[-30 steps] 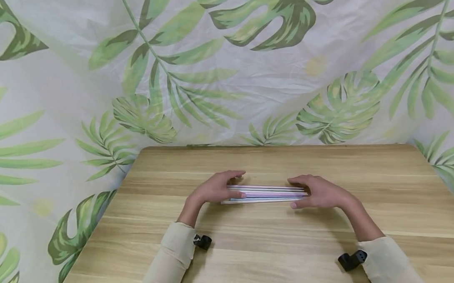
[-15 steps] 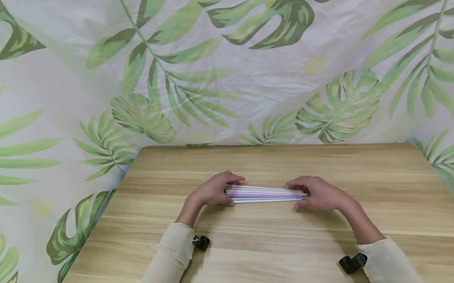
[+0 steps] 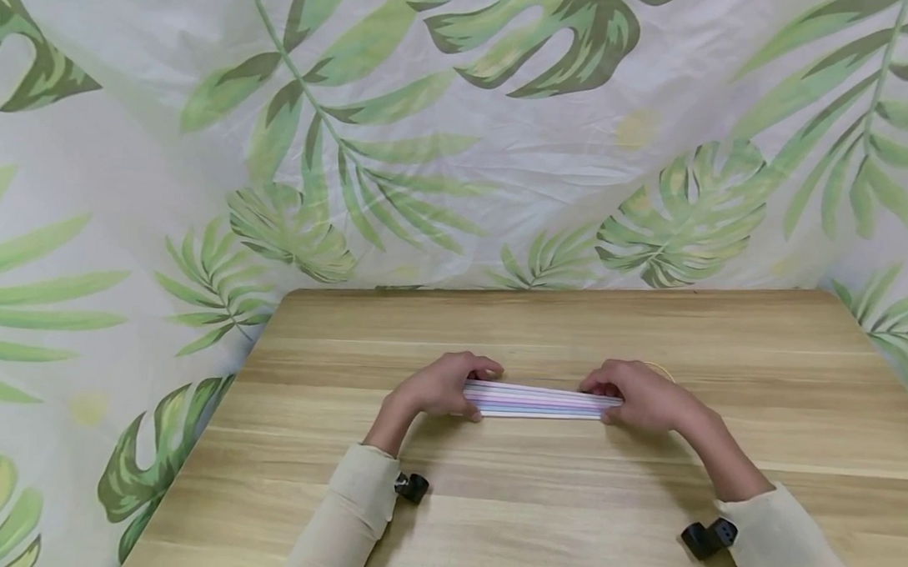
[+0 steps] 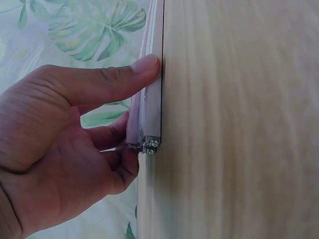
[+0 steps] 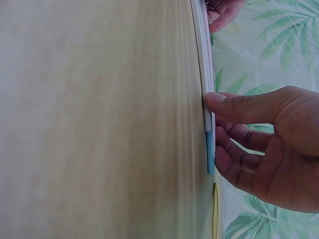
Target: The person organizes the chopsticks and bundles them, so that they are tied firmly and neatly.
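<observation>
A bundle of long, thin pastel sticks [image 3: 543, 403] lies side by side on the table, white, pink, lilac and blue. My left hand [image 3: 446, 385] grips its left end, thumb along the near side and fingers on the far side. In the left wrist view the bundled sticks [image 4: 153, 109] show dark ends with silvery marks beyond the thumb. My right hand [image 3: 645, 396] holds the other end, thumb pressed on the near stick. A pale blue stick [image 5: 210, 152] reaches past the white one in the right wrist view. Fingers partly hide both ends.
A thin yellow loop [image 5: 215, 209], like a rubber band, lies on the table just beyond my right hand. The wooden table [image 3: 536, 503] ends at a leaf-patterned cloth [image 3: 502, 193] behind. Each sleeve carries a small black camera [image 3: 411, 487].
My left thumb has drawn back toward the bundle's end, and the sticks are more evenly gathered. My right fingers have closed in on their end. The yellow loop now shows behind my right hand.
</observation>
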